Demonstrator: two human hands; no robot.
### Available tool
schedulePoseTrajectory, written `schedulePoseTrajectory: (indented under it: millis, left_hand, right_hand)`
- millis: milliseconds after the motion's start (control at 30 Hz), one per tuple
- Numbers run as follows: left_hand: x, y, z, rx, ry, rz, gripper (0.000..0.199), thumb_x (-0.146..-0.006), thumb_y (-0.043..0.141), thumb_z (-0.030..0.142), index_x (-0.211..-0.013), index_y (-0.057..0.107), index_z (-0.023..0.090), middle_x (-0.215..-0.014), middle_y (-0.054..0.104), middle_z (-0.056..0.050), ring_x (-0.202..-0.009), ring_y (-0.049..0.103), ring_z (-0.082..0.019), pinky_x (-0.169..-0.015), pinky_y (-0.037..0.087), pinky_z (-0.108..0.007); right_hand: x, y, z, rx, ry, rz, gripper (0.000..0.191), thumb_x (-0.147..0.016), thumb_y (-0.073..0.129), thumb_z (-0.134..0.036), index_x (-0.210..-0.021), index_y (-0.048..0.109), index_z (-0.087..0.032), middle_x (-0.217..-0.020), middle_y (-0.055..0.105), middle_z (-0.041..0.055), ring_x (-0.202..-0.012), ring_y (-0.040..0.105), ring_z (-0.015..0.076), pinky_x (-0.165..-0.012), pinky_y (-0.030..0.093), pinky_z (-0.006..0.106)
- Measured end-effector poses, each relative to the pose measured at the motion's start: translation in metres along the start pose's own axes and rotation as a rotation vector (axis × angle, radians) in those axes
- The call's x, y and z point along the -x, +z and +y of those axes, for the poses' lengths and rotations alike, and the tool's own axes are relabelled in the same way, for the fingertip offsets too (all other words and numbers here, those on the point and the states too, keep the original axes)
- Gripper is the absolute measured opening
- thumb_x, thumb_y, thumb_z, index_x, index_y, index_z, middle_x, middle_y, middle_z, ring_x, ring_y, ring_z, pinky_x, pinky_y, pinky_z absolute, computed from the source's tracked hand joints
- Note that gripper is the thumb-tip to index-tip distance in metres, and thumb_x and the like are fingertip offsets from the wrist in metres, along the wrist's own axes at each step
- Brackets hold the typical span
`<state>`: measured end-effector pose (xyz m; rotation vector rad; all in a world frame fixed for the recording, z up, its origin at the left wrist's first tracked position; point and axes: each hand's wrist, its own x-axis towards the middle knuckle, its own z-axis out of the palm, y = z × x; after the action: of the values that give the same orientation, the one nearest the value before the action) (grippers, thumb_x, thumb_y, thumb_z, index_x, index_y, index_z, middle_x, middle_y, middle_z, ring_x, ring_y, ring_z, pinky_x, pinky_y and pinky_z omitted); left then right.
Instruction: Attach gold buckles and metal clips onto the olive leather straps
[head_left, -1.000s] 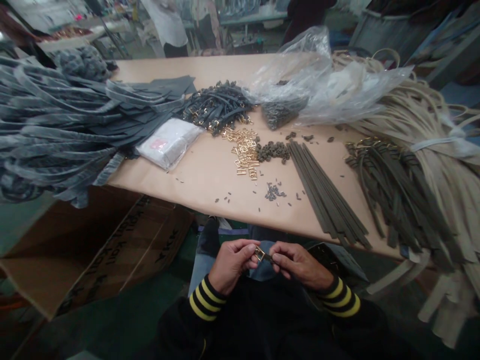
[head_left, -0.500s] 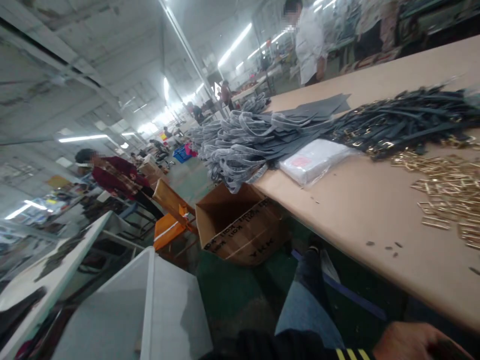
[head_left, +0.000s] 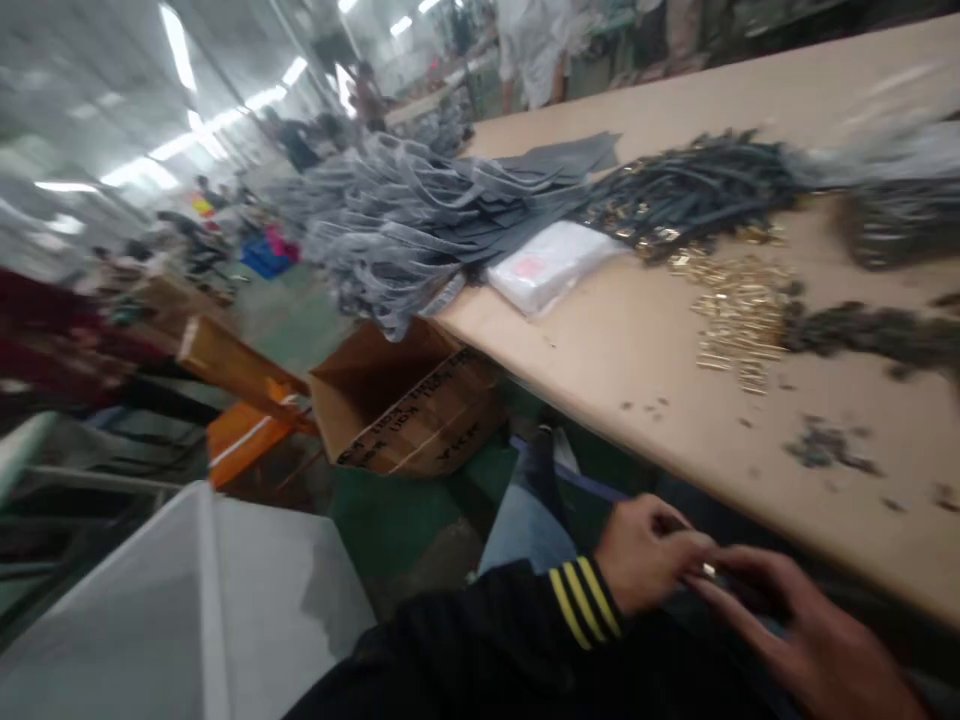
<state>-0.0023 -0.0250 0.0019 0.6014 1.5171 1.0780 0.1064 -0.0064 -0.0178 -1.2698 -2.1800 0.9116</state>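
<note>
My left hand, in a dark sleeve with yellow stripes, is pinched beside the table's front edge. Its fingertips meet those of my right hand, closed on a small shiny gold piece and something dark. The fingers hide most of what is held. On the table beyond are a pile of gold metal buckles, dark straps with gold fittings, grey straps and a white plastic-wrapped packet. Small dark pieces lie near the front edge.
An open cardboard box stands on the floor by the table corner. Left of it are an orange chair and a large white bin. A blurred person in dark red is at far left; others stand beyond the table.
The view has swung right and down, so the table's contents sit further left. Both my hands now show together at lower right, where only part of one hand was visible.
</note>
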Motion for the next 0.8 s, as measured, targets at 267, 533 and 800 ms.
schedulePoseTrajectory:
  millis: [267,533,800]
  left_hand:
    - [-0.007,0.000,0.000,0.282,-0.090,-0.105,0.022,-0.061,0.063,0.029,-0.065,0.048,0.014,-0.051,0.049,0.006,-0.042,0.043,-0.006,-0.043,0.035,-0.018]
    - [-0.009,0.003,-0.001,0.164,0.003,-0.094,0.023,-0.064,0.062,0.031,-0.066,0.048,0.013,-0.052,0.054,0.003,-0.048,0.049,-0.008,-0.049,0.040,-0.020]
    - [-0.012,0.001,0.000,0.163,-0.014,-0.135,0.024,-0.064,0.062,0.032,-0.069,0.047,0.013,-0.055,0.054,0.004,-0.047,0.051,-0.007,-0.048,0.045,-0.020]
  right_hand:
    - [-0.003,-0.030,-0.022,0.089,0.084,-0.065,0.008,-0.078,0.049,-0.024,-0.081,0.049,-0.017,-0.078,0.056,0.0064,-0.074,0.054,0.0201,-0.070,0.043,0.032]
    - [-0.005,-0.032,-0.015,-0.103,0.183,-0.014,0.006,-0.077,0.044,-0.019,-0.072,0.047,-0.017,-0.073,0.056,0.0045,-0.070,0.054,0.0169,-0.068,0.042,0.029]
    - [-0.008,-0.037,-0.007,-0.265,0.277,-0.072,0.009,-0.076,0.044,-0.021,-0.071,0.049,-0.016,-0.077,0.060,0.0054,-0.074,0.055,0.0170,-0.069,0.041,0.029]
